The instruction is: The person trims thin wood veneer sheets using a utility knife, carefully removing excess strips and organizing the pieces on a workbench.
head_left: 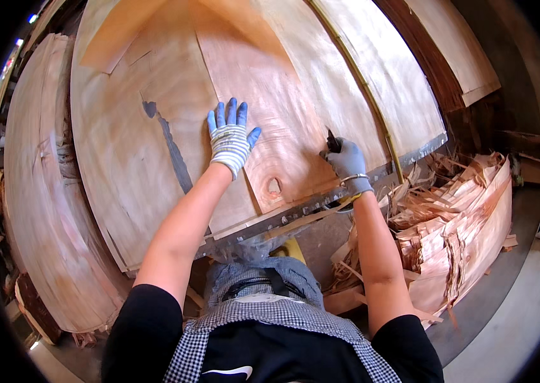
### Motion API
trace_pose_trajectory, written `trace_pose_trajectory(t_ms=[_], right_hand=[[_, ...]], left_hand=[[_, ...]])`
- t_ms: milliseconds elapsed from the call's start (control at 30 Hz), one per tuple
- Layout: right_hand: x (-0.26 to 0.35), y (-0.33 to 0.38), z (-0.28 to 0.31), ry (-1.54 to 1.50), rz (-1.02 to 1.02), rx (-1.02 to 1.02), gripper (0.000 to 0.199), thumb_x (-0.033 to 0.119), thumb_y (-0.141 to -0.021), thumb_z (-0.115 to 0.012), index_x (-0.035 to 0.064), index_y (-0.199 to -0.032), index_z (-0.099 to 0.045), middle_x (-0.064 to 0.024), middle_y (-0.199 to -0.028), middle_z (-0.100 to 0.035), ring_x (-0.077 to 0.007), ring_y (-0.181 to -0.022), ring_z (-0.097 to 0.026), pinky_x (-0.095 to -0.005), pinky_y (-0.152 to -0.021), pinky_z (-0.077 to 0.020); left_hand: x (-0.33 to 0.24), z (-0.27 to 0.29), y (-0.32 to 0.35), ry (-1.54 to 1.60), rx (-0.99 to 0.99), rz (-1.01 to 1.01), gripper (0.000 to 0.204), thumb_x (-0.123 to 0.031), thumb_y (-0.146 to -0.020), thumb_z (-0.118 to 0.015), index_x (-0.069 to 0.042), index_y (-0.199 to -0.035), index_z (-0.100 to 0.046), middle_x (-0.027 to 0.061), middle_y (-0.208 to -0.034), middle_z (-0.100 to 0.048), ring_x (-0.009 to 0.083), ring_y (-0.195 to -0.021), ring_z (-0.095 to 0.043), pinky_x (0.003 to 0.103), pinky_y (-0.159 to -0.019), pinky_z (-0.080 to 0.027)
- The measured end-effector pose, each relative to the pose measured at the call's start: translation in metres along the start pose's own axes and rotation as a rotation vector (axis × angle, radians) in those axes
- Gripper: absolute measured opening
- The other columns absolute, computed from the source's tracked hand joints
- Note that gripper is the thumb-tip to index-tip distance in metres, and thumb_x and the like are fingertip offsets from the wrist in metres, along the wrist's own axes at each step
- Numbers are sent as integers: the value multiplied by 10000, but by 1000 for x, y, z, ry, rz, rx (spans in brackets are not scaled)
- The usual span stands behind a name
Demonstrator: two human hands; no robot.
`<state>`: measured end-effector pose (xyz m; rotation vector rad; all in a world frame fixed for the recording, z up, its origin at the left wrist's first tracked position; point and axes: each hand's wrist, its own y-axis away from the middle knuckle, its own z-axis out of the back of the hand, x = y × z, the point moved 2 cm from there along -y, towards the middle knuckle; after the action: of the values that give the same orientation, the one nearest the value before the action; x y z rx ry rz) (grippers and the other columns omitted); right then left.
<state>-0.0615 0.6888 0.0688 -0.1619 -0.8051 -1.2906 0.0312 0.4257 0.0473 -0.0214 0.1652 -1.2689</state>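
My left hand point(230, 139), in a striped glove with blue fingertips, lies flat with fingers spread on thin wood veneer sheets. Beneath and beside it is a pinkish veneer piece point(270, 134) with a knot hole point(274, 186) near its front end. My right hand point(348, 161), in a grey glove, is closed around a slim black knife-like tool point(332, 142) at the right side of that piece. Its tip is too small to make out. Left of my left hand, a long dark split point(174, 153) runs through the paler veneer point(123, 166).
A curled orange-brown veneer sheet point(123, 29) lies across the far end. A narrow strip point(362, 83) runs lengthwise on the right. Stacked veneer point(37, 166) stands at left; torn veneer scraps point(455, 230) are heaped at right. The table's dark front edge point(270, 225) is near my waist.
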Motion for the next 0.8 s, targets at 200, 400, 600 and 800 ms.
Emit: trace_pose_trajectory(t_ms=[200, 400, 600, 800], right_hand=[[-16, 7, -14, 17, 56, -147, 297, 244, -700, -718, 54, -920, -654, -182, -866, -655, -364, -828, -622, -412, -708, -481], [-1, 13, -5, 109, 8, -135, 239, 238, -735, -664, 82, -912, -630, -195, -855, -641, -379, -855, -607, -457, -716, -469], [32, 32, 8, 126, 137, -398, 204, 153, -825, -607, 82, -1014, -632, -174, -824, -655, -325, -787, -635, -405, -656, -490], [16, 27, -62, -3, 107, -274, 247, 289, -903, -553, 61, -990, -590, -220, -724, -602, -409, -707, -587, -486, -629, -448]], left_hand=[[-8, 5, 11, -101, 67, -1, 707, -503, -825, -540, -63, -1366, -419, 174, -1458, -322, 357, -1364, -233, 535, -1119, -77], [-15, 7, 11, -93, 58, -6, 673, -476, -820, -562, -116, -1372, -427, 192, -1448, -322, 364, -1361, -235, 536, -1114, -92], [-14, -5, 6, -99, -57, -397, 536, -192, -813, -539, -171, -1343, -464, 130, -1429, -379, 350, -1314, -336, 511, -1094, -200], [-33, -3, -41, 368, 78, -582, 409, -54, -808, -489, -67, -1211, -565, 143, -1322, -502, 335, -1269, -415, 465, -1080, -287]])
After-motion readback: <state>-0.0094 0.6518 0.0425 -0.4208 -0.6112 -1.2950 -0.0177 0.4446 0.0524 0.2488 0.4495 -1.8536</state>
